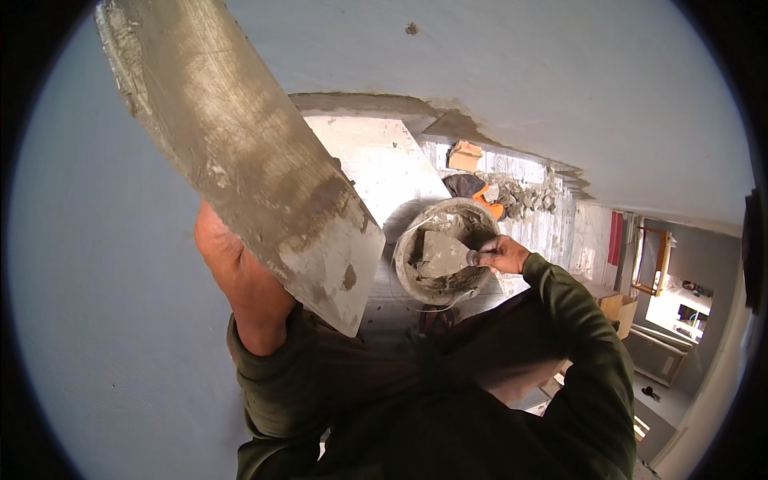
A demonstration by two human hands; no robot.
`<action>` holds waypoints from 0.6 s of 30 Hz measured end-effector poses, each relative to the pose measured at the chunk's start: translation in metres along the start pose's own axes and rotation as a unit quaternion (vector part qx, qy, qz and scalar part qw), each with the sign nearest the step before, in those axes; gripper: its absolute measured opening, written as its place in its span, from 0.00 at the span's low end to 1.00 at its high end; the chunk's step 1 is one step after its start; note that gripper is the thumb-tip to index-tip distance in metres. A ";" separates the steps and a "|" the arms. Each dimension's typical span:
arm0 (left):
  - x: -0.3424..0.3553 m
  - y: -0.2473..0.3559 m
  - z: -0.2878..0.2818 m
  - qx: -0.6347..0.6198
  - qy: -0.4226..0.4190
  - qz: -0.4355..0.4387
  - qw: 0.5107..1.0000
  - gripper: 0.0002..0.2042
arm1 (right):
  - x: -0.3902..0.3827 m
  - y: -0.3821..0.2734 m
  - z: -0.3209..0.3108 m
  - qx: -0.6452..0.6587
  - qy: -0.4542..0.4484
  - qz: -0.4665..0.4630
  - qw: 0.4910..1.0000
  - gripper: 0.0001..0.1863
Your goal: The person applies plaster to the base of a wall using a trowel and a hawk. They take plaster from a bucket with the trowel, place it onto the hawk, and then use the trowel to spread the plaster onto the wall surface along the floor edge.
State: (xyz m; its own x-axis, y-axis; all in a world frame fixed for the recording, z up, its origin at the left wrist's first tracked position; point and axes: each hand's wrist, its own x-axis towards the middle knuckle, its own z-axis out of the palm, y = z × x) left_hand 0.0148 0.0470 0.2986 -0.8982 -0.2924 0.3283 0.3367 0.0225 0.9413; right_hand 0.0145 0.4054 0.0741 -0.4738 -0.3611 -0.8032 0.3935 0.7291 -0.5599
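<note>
My left hand [216, 234] is raised at the left, holding a long, wide plastering blade [240, 152] from behind. Grey wet plaster is smeared across the blade's face, and it hides my fingers. Lower and to the right, my right hand [504, 254] is closed round the handle of a putty knife [445, 254]. Its broad blade, coated in plaster, lies over the mouth of a round bucket [404, 276]. Grey plaster clings to the bucket's inner wall, and a thin wire handle hangs at its side.
A pale flat board [372, 156] lies beyond the bucket. Past it are a dark and orange cloth-like item [472, 190], an orange-brown block [464, 156] and a heap of rubble [528, 196]. A grey wall [600, 88] with a rough plaster edge runs along the far side.
</note>
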 end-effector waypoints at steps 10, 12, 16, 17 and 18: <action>-0.015 0.004 -0.059 0.447 0.010 0.138 0.884 0.14 | -0.048 -0.045 -0.005 0.095 0.040 -0.026 0.994 0.07; -0.034 -0.006 -0.086 0.392 0.049 0.108 0.912 0.14 | -0.050 -0.043 -0.004 0.133 0.049 -0.024 0.990 0.08; -0.073 -0.014 -0.130 0.329 0.109 0.091 0.934 0.16 | -0.057 -0.040 -0.009 0.135 0.057 -0.063 0.987 0.06; -0.078 -0.014 -0.133 0.325 0.114 0.092 0.934 0.17 | -0.058 -0.042 -0.011 0.140 0.057 -0.065 0.986 0.06; -0.083 -0.014 -0.136 0.313 0.122 0.090 0.938 0.17 | -0.060 -0.044 -0.012 0.152 0.058 -0.076 0.984 0.05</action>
State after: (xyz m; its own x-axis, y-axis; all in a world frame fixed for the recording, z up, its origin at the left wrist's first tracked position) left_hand 0.1233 -0.0591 0.2478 -0.7261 -0.4376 0.5304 0.1770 0.6264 0.7591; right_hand 0.0157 0.4016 0.1493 -0.6248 -0.3710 -0.6871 0.5202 0.4585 -0.7205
